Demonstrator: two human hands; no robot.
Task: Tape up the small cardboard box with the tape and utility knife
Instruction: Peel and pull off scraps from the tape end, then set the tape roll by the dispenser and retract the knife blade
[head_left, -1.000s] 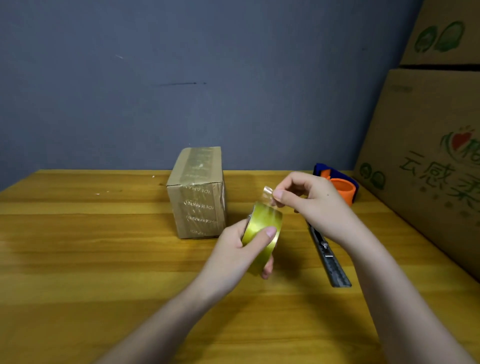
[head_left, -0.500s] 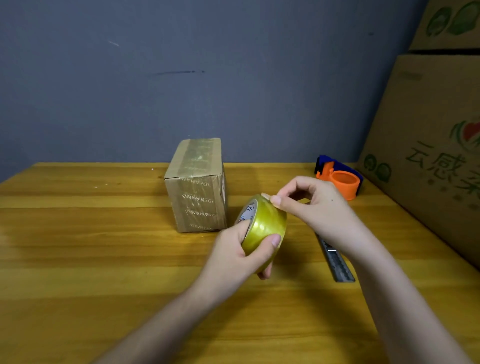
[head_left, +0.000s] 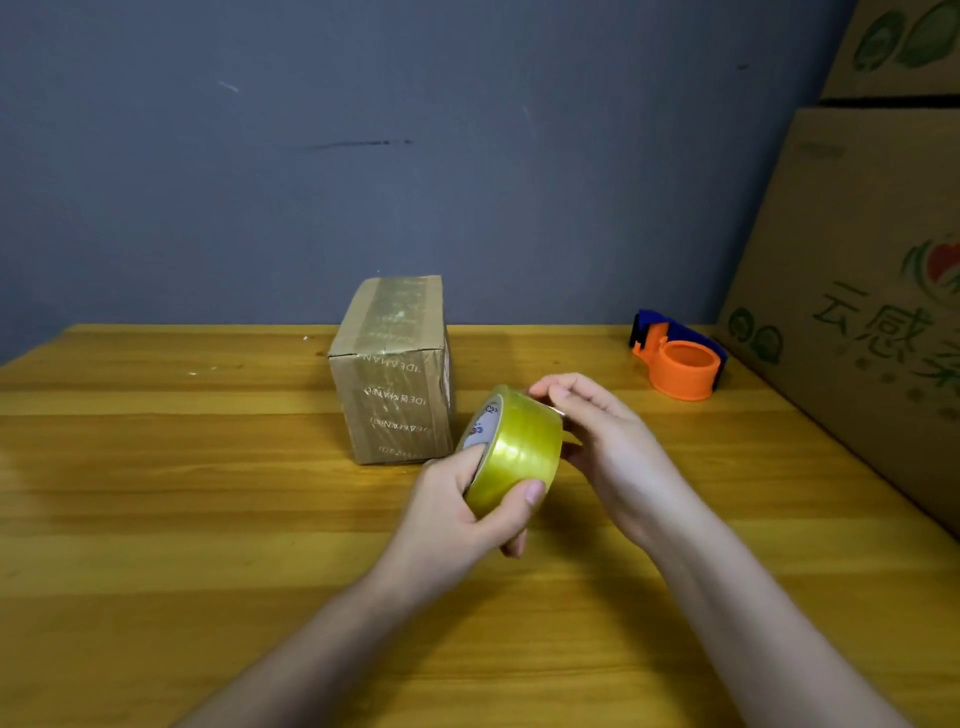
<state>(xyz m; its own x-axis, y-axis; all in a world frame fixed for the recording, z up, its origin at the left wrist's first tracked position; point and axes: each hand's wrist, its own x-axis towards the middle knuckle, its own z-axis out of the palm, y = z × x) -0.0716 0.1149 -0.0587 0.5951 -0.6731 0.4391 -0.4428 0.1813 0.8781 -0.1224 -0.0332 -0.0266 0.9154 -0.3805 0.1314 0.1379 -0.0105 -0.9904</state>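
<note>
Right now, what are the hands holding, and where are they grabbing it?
The left hand grips the roll of tape around its outer band. The right hand pinches at the roll's top edge.

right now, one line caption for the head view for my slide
Left hand grips the tape roll while the right hand picks at its end, beside the small box on the table.

A wooden bench (head_left: 156, 519) of yellow-brown planks carries a small cardboard box (head_left: 395, 374), standing upright just beyond the left hand (head_left: 457, 514). An orange and blue tape dispenser (head_left: 678, 361) sits farther back, beyond the right hand (head_left: 608, 441), near large cartons (head_left: 857, 291).
</note>
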